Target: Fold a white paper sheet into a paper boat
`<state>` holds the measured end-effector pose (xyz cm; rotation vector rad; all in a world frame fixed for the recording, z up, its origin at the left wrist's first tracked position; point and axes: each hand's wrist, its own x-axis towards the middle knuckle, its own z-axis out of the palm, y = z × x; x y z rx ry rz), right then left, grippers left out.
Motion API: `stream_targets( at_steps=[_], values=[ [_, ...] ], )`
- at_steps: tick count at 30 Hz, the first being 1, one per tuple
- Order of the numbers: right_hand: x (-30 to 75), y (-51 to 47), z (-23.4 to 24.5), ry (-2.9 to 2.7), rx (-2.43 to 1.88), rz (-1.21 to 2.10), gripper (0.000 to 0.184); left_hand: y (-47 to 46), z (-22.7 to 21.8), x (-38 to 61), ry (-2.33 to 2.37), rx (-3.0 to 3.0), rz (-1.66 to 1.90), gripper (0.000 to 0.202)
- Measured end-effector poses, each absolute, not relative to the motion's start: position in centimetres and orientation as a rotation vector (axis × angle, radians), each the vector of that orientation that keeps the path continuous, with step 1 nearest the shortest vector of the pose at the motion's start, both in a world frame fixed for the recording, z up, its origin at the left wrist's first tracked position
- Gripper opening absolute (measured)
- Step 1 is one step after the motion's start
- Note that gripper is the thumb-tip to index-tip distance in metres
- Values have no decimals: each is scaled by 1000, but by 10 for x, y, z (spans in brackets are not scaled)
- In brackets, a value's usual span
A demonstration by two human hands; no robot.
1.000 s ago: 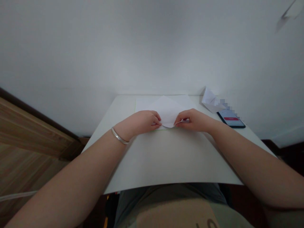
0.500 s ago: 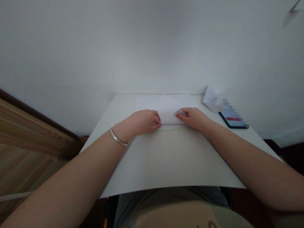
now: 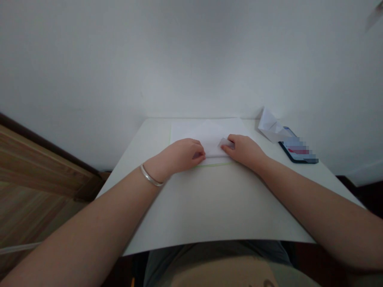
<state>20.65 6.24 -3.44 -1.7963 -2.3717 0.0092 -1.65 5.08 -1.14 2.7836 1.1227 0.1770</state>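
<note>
White paper lies toward the back of the white table, with a folded edge along its near side. My left hand, a silver bangle on its wrist, rests at the paper's near edge with fingertips pinched together on it. On the right, my right hand grips a lifted, folded-over corner of the paper between thumb and fingers. Beneath, a thin yellow-green edge shows, perhaps of a pad or another sheet. My palms hide parts of the paper's left and right near corners.
A folded white paper shape stands at the back right, touching a dark-edged phone with a partly blurred screen. The white wall rises right behind the table. Wooden furniture stands at the left.
My right fingers have turned the paper's corner over a little more, so a larger flap shows. My left hand stays nearly in place at the near edge. The view has shifted slightly.
</note>
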Motion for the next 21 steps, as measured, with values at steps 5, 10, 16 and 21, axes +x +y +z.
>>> stream_targets(
  at_steps=[5,10,16,21],
  values=[
    [207,68,-40,-2339,-1831,-3,36,60,-23,-17,1170,2826,257,23],
    [206,74,-44,-2355,-1795,-34,35,64,-28,-18,1059,2839,291,35],
    [204,77,-46,-2343,-1829,-52,37,65,-28,-20,955,2887,241,29],
    [205,80,-47,-2361,-1861,-40,40,68,-26,-22,903,2831,269,23]
  ],
)
